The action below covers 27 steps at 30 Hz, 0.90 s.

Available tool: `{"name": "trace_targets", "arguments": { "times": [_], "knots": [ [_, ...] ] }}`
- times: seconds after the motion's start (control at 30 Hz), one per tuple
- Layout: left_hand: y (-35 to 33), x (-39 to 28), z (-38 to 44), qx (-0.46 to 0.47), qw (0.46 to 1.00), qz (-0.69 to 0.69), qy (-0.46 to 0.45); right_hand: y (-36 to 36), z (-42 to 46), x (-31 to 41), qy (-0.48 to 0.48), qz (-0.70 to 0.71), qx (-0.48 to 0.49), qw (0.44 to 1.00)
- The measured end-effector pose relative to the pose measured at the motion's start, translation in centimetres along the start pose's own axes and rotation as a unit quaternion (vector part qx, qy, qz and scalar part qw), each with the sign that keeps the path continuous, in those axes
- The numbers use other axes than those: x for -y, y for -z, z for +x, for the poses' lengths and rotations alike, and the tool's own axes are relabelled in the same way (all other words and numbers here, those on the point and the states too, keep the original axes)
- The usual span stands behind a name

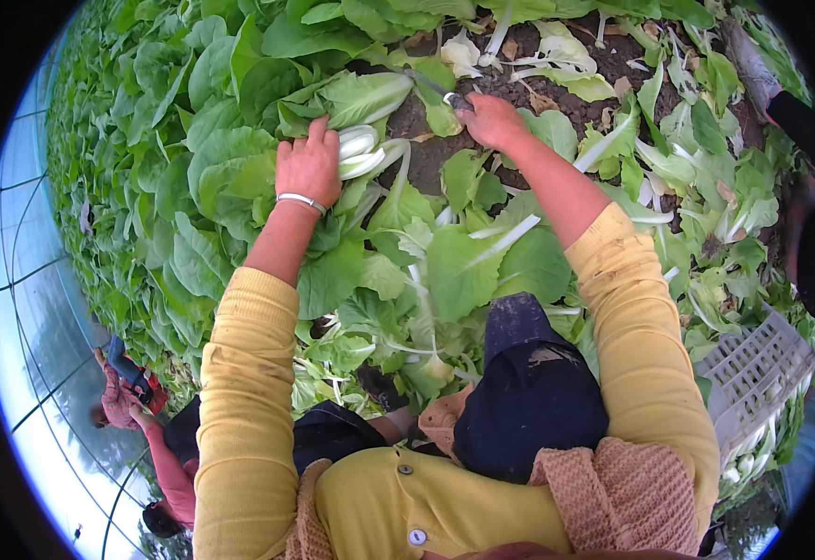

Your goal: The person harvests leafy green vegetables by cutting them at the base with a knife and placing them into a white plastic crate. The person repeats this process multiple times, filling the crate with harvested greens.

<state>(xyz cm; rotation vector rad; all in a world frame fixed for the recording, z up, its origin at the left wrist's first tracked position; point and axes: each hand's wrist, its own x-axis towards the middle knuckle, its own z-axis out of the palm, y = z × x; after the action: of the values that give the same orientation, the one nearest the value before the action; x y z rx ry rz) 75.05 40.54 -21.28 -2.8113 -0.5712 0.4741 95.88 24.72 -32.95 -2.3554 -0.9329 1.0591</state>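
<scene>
My left hand (309, 166), with a silvery bracelet at its wrist, grips a head of leafy greens (360, 152) by its thick white stalks. That head lies tilted at the edge of the standing crop, and my palm hides part of its leaves. Just beyond it another leafy head (369, 94) leans over the soil. A knife (458, 102) is in my right hand (491, 120), held by its dark handle. Its narrow blade points left toward that farther head, and the tip is hard to make out among the leaves.
Dense standing greens (162, 147) fill the left side. Loose trimmed leaves (491, 252) cover the ground before me. A grey plastic crate (757, 378) stands at right, with greens near it. Two people (124, 399) are at lower left; another person's dark sleeve (799, 126) shows at right.
</scene>
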Motion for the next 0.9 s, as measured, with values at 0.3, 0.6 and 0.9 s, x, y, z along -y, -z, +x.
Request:
{"name": "trace_targets", "arguments": {
  "times": [0.3, 0.6, 0.9],
  "knots": [
    [-0.3, 0.9, 0.6, 0.012, 0.998, -0.057, 0.011, 1.4, 3.8, 3.0, 0.012, -0.101, 0.127, 0.987],
    [1.0, 0.4, -1.3, -0.032, 0.998, -0.055, 0.015, 2.1, -0.8, 1.1, 0.018, -0.190, 0.123, 0.974],
    [7.9, -3.4, -9.7, -0.266, 0.959, -0.072, -0.060, 4.6, -12.1, -0.7, 0.080, 0.656, 0.048, 0.749]
  ]
}}
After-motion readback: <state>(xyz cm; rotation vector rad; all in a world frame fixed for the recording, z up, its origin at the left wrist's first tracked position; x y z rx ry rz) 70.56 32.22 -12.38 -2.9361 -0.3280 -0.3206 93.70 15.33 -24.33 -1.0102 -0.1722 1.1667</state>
